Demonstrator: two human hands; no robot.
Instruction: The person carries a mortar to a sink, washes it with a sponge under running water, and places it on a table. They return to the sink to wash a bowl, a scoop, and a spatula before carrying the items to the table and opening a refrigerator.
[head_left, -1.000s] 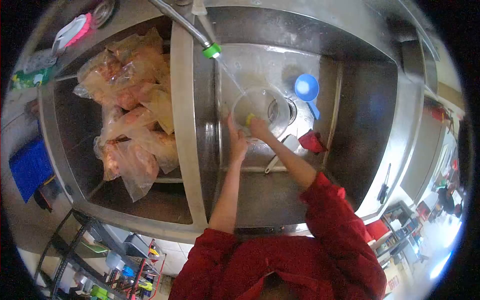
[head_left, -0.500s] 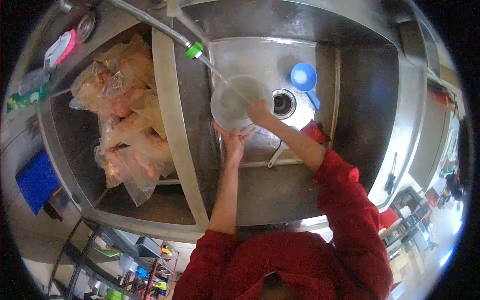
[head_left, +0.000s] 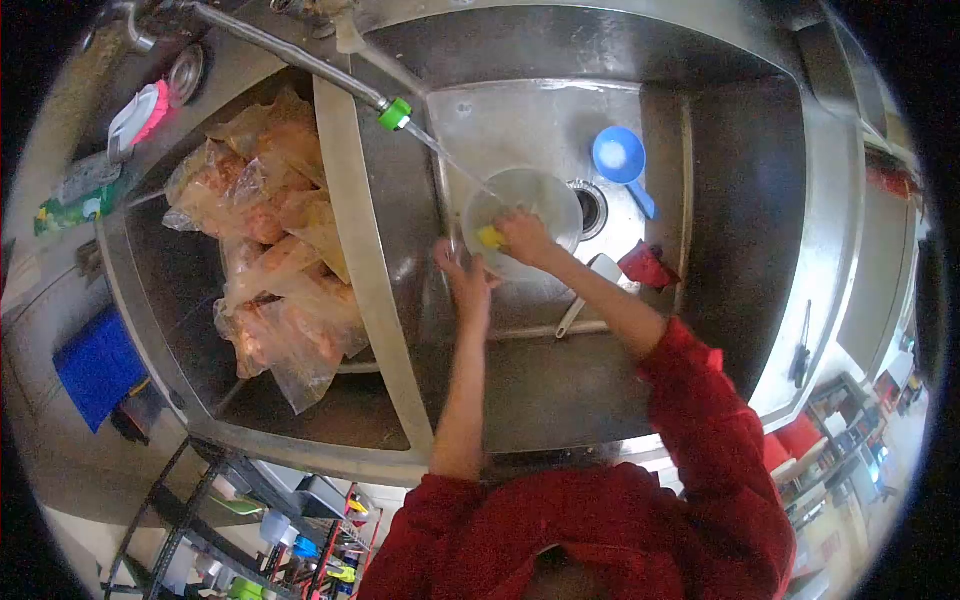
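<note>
A round, translucent white container (head_left: 548, 190) sits in the right sink basin, with water from the tap (head_left: 396, 114) running into it. My right hand (head_left: 527, 241) is closed on a yellow sponge (head_left: 491, 237) inside the container, over its near-left part. Just outside the near-left wall is my left hand (head_left: 470, 285), its thumb and fingers spread apart and nothing held. Beyond the container, a blue ladle-like scoop (head_left: 620, 156) lies near the drain (head_left: 590, 211). A white-handled utensil (head_left: 584, 299) rests on the basin floor beneath my right forearm.
Several clear bags of raw meat (head_left: 280, 240) fill the left basin, behind a metal divider (head_left: 362, 230). A dark red piece (head_left: 650, 266) lies right of my forearm. On the left ledge are a pink-and-white brush (head_left: 140, 115) and a blue cloth (head_left: 98, 365).
My left hand has come off the container's wall and opened beside it. My right hand has moved left within the container, and the yellow sponge now shows. The whole view has shifted slightly.
</note>
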